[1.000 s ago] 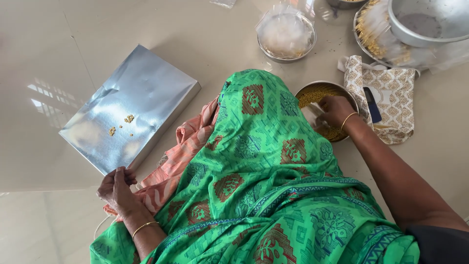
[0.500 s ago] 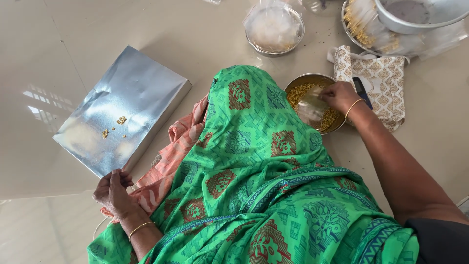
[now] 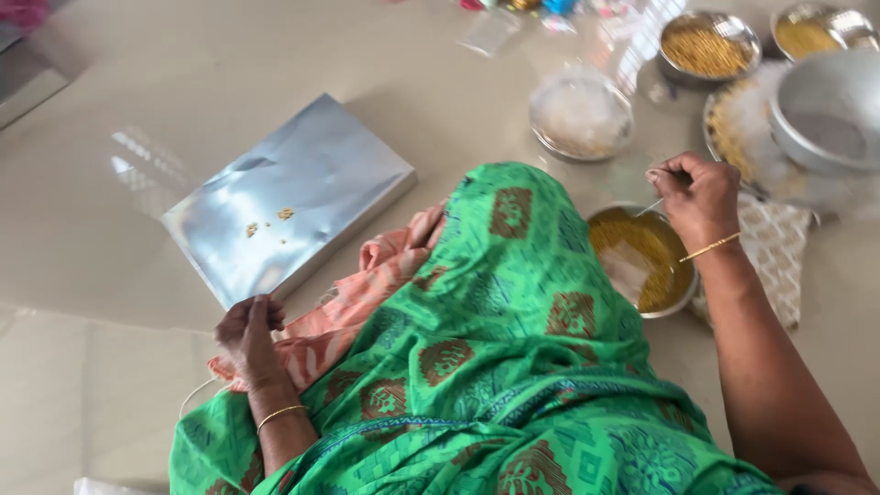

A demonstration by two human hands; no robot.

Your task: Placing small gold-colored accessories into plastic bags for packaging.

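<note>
Across the pale floor spreads a green patterned cloth (image 3: pixel 495 367), with a flat silver foil-wrapped board (image 3: pixel 293 197) beside it. Right of the cloth sits a round steel bowl of yellow grain (image 3: pixel 642 261); the right hand (image 3: pixel 698 197) hovers above it, pinching a thin thread (image 3: pixel 649 208). The left hand (image 3: pixel 249 332) grips peach fabric (image 3: pixel 367 293).

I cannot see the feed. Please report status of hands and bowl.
Right hand pinched shut over grain bowl. Left hand beside silver board. Green cloth between.
</note>
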